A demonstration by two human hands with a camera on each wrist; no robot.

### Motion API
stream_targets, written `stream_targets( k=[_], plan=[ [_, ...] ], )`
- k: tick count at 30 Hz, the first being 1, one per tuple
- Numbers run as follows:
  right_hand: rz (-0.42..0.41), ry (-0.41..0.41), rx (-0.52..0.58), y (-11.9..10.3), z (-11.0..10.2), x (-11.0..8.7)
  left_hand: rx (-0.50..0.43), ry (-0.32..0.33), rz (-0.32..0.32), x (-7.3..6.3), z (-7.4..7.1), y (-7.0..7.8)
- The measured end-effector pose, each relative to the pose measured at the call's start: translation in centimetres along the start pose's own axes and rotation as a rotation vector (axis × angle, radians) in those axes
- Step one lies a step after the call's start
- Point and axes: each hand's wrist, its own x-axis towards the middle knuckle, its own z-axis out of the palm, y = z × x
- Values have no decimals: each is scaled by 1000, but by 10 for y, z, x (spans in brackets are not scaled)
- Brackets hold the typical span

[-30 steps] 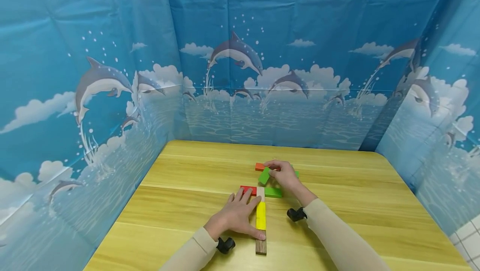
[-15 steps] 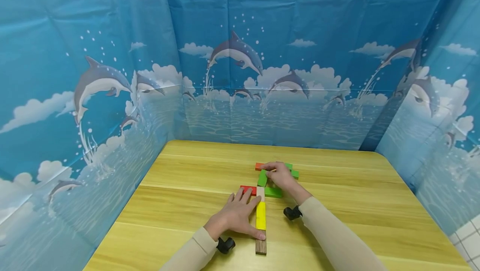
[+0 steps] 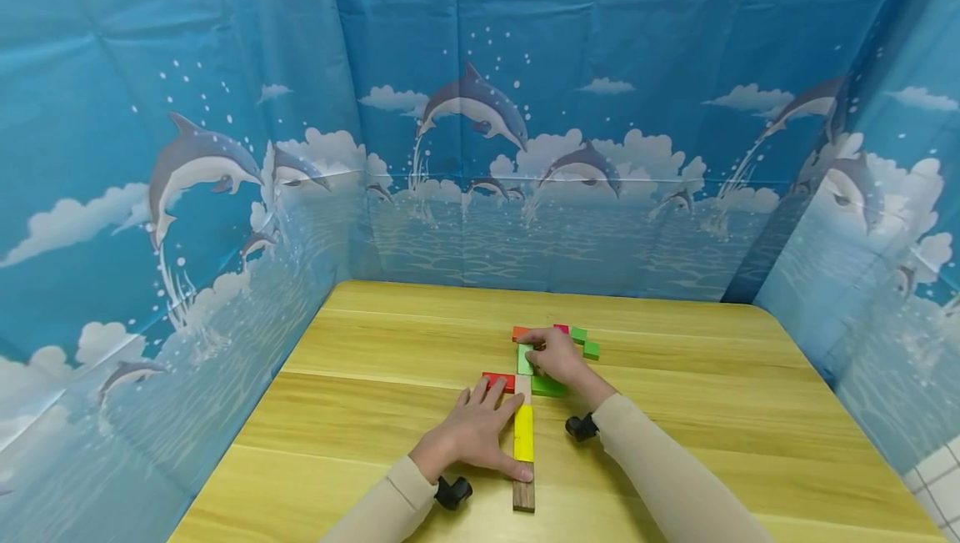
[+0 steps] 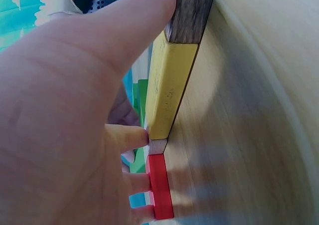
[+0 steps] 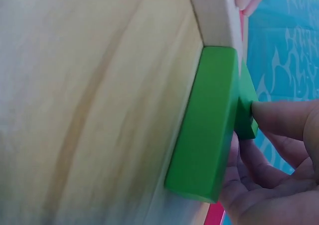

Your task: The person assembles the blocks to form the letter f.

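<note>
Wooden blocks lie in a cross in the head view. A dark brown block (image 3: 523,497), a yellow block (image 3: 523,433) and a pale block (image 3: 522,388) form its upright. On the left is a red block (image 4: 160,185), on the right a green block (image 5: 207,125). My left hand (image 3: 476,436) spreads over it, its thumb on the brown block and its fingertips at the red and pale blocks. Between thumb and fingers, my right hand (image 3: 561,361) pinches another green block (image 3: 525,358) at the far end of the pale one.
Beyond my right hand are an orange-red block (image 3: 519,333), a magenta block (image 3: 561,328) and two green blocks, one farther back (image 3: 578,334) and one at the right (image 3: 592,350). A dolphin-printed curtain (image 3: 480,226) stands around the wooden table (image 3: 360,409).
My right hand has shifted slightly left with the green block. The block was tilted and now lies straight, in line with the pale block. My left hand stays where it was.
</note>
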Motion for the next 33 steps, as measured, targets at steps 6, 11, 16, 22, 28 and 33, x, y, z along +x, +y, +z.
stream_targets(
  k=[6,11,16,22,28,33],
  plan=[
    [-20,5,-35,0,1,-1,-3,-6,-3,0,-1,1],
    [-39,-5,-72,0,3,0,15,-5,-7,0,-2,1],
    [-43,-1,-124,1,4,1,20,-1,-10,1,-2,1],
    [-38,-3,-131,0,5,1,24,10,-6,1,-2,-1],
    [-44,-12,-148,-3,4,-1,20,2,-6,2,-3,-2],
    [-52,-21,-155,-3,4,-2,6,-9,-7,1,-6,-1]
  ],
)
